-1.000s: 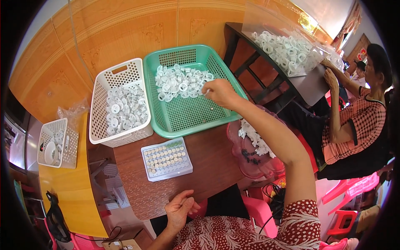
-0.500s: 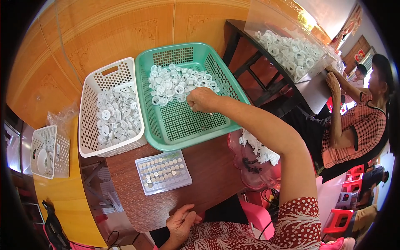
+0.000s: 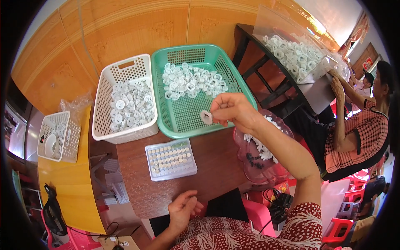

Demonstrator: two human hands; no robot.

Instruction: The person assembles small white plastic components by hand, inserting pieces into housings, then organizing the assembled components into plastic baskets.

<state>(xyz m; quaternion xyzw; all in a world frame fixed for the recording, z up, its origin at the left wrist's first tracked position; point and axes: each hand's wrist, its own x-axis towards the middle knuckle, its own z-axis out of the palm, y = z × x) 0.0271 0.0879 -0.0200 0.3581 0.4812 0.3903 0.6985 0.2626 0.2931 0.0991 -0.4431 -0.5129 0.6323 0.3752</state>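
Observation:
My right hand [image 3: 235, 111] is over the near right part of the green basket [image 3: 225, 68]. Thumb and fingers pinch a small, translucent white plastic ring part [image 3: 206, 118], held up by its edge. A pile of similar clear ring parts [image 3: 191, 81] fills the far half of that basket. Close to my body, my left hand [image 3: 183, 211] hovers by the table's near edge, fingers loosely bent and apart, holding nothing I can see. Between the hands and the baskets sits a clear plastic tray [image 3: 171, 173] with rows of small round silvery discs [image 3: 171, 154].
Left of the green basket stands a white basket [image 3: 100, 121] of white round parts. A pink dish [image 3: 271, 175] at right holds white and black small pieces. Farther right, a person [image 3: 358, 129] works beside a clear bin [image 3: 316, 73] of rings. A smaller white basket [image 3: 74, 139] rests on the yellow table.
My right hand has lifted from the ring pile and drawn back toward me, now with one ring part in its fingers. My left hand's fingers have spread slightly. The view has shifted.

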